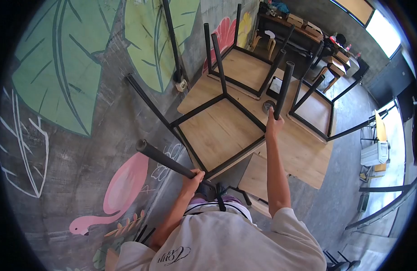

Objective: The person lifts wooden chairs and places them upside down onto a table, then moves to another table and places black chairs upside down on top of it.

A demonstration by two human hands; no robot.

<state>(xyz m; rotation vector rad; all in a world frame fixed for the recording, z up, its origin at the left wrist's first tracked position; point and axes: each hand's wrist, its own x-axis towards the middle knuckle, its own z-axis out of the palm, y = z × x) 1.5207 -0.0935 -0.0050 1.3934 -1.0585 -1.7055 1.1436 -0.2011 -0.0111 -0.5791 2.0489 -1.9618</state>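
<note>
My left hand and right hand clench the upturned stool's legs at 7 and 3 o'clock. Positioning it likely needs even support.

pink long-necked painted flamingo, dark-outlined; above it, green broad painted leaf with dark veins.

Both bare arms reach forward from short pale sleeves, spread apart. The left hand grips low; the right hand closes farther out, arm nearly straight.
</note>
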